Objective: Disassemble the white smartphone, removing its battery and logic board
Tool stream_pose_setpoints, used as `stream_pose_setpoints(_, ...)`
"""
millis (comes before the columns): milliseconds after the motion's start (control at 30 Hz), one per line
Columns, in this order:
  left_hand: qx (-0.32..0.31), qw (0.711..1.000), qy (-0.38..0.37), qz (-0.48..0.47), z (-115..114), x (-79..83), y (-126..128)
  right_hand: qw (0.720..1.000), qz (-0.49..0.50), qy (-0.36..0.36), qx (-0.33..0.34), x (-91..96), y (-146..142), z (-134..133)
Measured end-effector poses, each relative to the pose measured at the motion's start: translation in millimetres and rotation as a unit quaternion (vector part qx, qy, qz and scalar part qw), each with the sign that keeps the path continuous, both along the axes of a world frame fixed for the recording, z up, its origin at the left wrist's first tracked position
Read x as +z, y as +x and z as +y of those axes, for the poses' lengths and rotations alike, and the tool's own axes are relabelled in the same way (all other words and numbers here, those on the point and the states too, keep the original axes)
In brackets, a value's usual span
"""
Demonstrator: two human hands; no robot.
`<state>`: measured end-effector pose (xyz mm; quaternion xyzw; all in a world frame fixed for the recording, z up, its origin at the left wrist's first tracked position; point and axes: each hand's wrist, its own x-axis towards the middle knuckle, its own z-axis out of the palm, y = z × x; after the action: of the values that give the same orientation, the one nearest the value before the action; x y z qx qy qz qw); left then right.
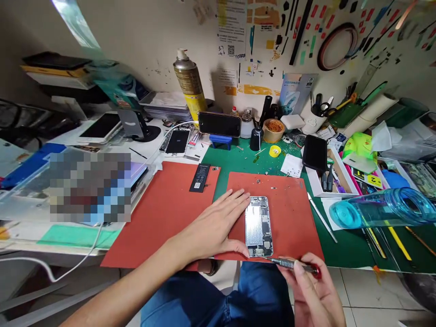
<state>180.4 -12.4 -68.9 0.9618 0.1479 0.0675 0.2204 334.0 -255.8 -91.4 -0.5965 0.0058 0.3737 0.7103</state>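
Phone chassis (259,225) bare shiny metal; mat (289,213) matt rubbery (red); screwdriver (289,263) knurled steel.

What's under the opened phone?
The opened phone lies on a red mat over a green mat. The mat patch directly beneath is covered. The left hand rests beside it; the right hand holds a screwdriver at its bottom edge.

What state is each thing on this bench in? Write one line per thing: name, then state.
Phone: opened, insides showing, flat on the red mat.
Screwdriver: gripped, tip at the phone's bottom edge.
Left hand: open, steadying the phone.
Right hand: closed on the screwdriver.
Battery: loose, lying on the left mat.
Propped phone: screen dark, on its stand.
Blue bottle: lying on its side.
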Motion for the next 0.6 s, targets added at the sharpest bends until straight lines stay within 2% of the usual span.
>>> stream_pose_setpoints(133,-0.012,1.0,0.014,-0.015,-8.1,-2.8,-5.2,0.999,0.033,0.004,-0.007,1.9,-18.2,-8.0)
stream_pose_setpoints(367,-0.034,0.999,0.031,-0.018,-16.8,-5.8,-15.3,0.998,0.029,0.036,0.034,-12.1,0.7,-13.2)
stream_pose_setpoints(467,-0.035,0.999,0.039,-0.004,-19.9,-6.1,-13.6,0.998,0.009,0.039,0.043,-6.1,2.7,-8.1)
stream_pose_setpoints(600,-0.005,0.999,0.052,-0.003,-26.7,-9.0,-5.9,0.997,-0.035,0.039,0.065,10.3,3.8,2.6)
